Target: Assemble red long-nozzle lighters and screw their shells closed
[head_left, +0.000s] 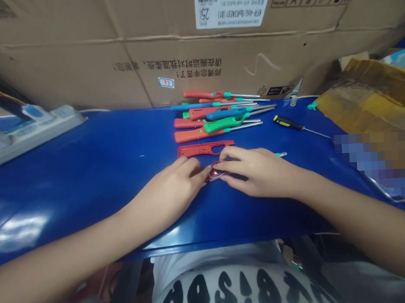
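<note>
Head view: left hand (182, 184) and right hand (261, 172), grips narrow, hold a red casing (215, 174); upside-down label (233, 7) reads "KFR-46G/BpR3AES1 (B1)".

A red casing half (217, 171), wires showing inside, lies between the fingers; an empty-looking red shell (197, 150) rests flat on the bench (98, 175) just beyond.

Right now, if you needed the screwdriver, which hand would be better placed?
Probably the right hand: the screwdriver lies on its side of the blue table, farther from the left hand. Both hands are busy at the red piece, though.
</note>
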Motion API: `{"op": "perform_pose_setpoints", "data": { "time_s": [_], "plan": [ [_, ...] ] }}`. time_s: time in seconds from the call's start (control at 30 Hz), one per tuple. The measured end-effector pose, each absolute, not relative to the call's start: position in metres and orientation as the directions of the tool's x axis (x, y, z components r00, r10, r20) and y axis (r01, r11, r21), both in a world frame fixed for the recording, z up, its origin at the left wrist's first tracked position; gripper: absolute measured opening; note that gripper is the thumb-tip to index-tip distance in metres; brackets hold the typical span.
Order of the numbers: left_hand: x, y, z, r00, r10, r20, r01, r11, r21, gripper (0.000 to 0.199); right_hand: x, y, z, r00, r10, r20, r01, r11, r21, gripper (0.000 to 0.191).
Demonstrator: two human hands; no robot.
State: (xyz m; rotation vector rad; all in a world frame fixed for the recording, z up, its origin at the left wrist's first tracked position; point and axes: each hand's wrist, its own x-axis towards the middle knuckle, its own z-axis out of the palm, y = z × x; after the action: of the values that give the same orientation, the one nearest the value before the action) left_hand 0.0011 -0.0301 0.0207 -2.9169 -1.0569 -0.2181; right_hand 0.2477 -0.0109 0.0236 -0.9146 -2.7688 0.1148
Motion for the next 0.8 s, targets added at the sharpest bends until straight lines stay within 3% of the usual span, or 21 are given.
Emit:
{"op": "perform_pose_setpoints", "data": {
  "time_s": [0.17,0.4,0.57,0.8],
  "plan": [
    [0.0002,-0.0286,0.0221,0.785,0.604,0.137,0.612,-0.79,-0.025,0.034,0.2528,-0.0034,0.0223,-0.795,0.59,0.137,0.554,0.8,-0.231,0.02],
    [-0.0027,-0.024,0.0226,0.709,0.684,0.173,0.642,-0.727,0.244,0.03,0.2539,-0.001,0.0206,-0.819,0.566,0.093,0.52,0.801,-0.298,0.016],
    [-0.0019,-0.0246,0.0246,0.67,0.734,0.11,0.651,-0.652,0.389,0.027,0.2555,-0.0023,0.022,-0.841,0.535,0.074,0.486,0.809,-0.332,0.013],
    [0.0003,-0.0274,0.0255,0.647,0.76,0.065,0.646,-0.59,0.484,0.019,0.2549,-0.0051,0.0244,-0.857,0.512,0.055,0.473,0.825,-0.31,0.012]
  ]
}}
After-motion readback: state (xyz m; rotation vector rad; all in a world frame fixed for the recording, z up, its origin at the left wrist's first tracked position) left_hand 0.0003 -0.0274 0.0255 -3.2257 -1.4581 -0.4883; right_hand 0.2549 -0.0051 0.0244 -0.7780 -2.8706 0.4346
